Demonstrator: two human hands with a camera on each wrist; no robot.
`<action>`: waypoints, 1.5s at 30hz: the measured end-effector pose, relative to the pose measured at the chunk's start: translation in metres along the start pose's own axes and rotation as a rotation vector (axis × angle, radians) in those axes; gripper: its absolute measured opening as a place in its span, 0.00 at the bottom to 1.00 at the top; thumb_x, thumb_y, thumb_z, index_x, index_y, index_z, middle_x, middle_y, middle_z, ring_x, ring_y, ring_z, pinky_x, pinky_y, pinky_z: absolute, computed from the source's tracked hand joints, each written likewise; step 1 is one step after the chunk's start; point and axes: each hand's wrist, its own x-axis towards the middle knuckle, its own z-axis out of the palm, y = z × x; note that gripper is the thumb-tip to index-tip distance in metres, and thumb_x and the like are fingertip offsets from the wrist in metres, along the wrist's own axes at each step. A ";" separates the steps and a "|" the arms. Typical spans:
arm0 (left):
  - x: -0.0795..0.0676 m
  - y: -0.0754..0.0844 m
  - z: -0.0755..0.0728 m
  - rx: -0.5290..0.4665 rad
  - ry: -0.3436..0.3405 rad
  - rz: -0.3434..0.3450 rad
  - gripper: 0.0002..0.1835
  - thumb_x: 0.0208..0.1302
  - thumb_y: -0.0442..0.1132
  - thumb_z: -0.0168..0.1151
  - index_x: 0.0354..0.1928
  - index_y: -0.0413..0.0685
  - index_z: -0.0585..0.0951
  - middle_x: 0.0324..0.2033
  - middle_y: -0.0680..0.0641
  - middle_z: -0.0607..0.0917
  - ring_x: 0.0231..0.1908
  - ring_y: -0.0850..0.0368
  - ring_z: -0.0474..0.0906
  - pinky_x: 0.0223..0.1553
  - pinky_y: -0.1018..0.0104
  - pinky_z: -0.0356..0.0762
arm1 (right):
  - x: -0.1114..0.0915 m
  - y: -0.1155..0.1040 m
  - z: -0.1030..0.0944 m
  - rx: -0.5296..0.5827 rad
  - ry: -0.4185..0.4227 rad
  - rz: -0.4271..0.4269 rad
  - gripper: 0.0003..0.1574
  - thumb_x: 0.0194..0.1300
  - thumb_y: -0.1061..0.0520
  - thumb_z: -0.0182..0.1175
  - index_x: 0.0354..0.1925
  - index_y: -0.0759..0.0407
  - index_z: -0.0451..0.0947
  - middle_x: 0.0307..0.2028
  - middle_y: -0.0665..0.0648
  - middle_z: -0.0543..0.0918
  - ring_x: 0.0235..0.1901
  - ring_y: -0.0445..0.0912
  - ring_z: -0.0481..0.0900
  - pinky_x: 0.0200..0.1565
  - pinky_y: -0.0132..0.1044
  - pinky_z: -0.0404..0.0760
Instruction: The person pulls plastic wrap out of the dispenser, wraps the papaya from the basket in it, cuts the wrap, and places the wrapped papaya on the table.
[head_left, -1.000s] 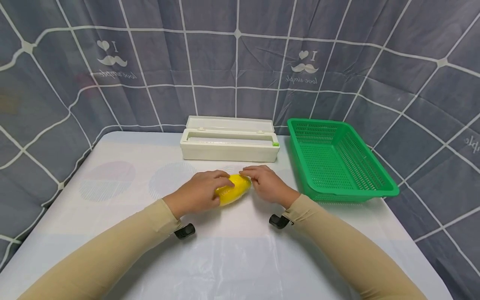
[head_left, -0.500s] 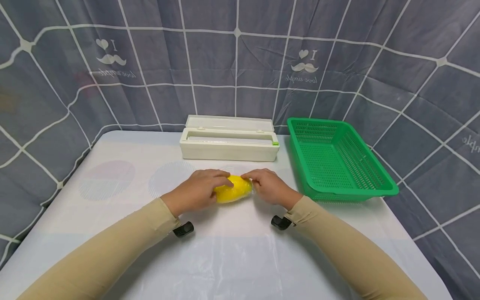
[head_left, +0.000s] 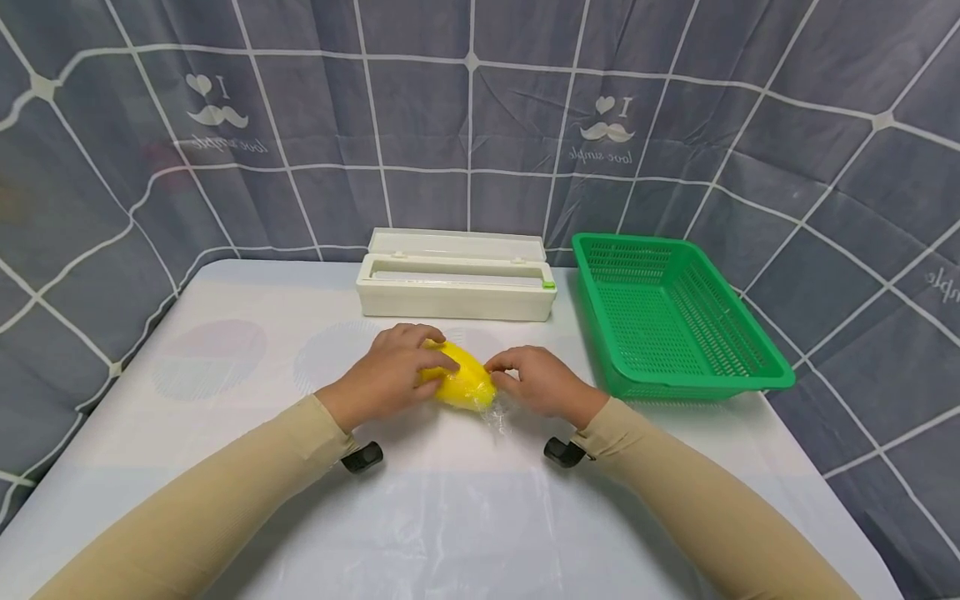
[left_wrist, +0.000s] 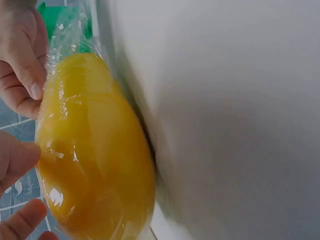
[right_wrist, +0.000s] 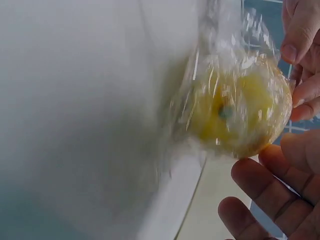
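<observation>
An oblong yellow fruit (head_left: 467, 382), wrapped in clear cling film, is tilted at the middle of the table, its right end toward me. My left hand (head_left: 384, 377) grips its left part, fingers over the top and thumb on the near side. At the right end, my right hand (head_left: 546, 385) pinches the cling film between thumb and index finger. A crumpled tail of cling film (head_left: 493, 415) hangs off that end. The right wrist view shows a dark green spot (right_wrist: 225, 111) through wrinkled film. Glossy film hugs the fruit (left_wrist: 100, 145) in the left wrist view.
Behind the hands stands a long white box (head_left: 456, 302), lid raised, with a green slider at its right. A green plastic basket (head_left: 621, 385) sits on the right of the table. A grey grid-patterned curtain (head_left: 420, 108) surrounds the back and sides.
The fruit has turned, its right end swinging down toward me, and a film tail shows there now. My left fingers have shifted up slightly; my right hand has come slightly nearer me.
</observation>
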 end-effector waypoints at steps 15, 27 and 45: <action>-0.004 -0.007 0.003 -0.080 0.002 0.003 0.19 0.66 0.41 0.74 0.58 0.55 0.88 0.57 0.45 0.82 0.51 0.47 0.82 0.57 0.49 0.82 | 0.002 -0.010 0.008 -0.013 0.025 -0.075 0.33 0.68 0.52 0.73 0.67 0.58 0.76 0.68 0.58 0.78 0.66 0.57 0.78 0.68 0.53 0.78; 0.001 -0.011 0.003 -0.053 -0.031 0.040 0.23 0.68 0.42 0.73 0.64 0.50 0.85 0.64 0.43 0.82 0.59 0.41 0.83 0.64 0.45 0.80 | 0.003 -0.012 0.011 -0.001 -0.025 -0.080 0.44 0.71 0.46 0.69 0.78 0.55 0.67 0.80 0.57 0.64 0.79 0.60 0.62 0.76 0.59 0.67; -0.022 -0.008 0.001 -0.047 -0.073 0.133 0.31 0.58 0.43 0.81 0.64 0.54 0.81 0.65 0.46 0.79 0.57 0.46 0.83 0.60 0.48 0.83 | 0.010 -0.011 0.012 0.017 -0.003 -0.035 0.44 0.74 0.45 0.66 0.78 0.60 0.65 0.78 0.59 0.67 0.79 0.57 0.64 0.78 0.55 0.65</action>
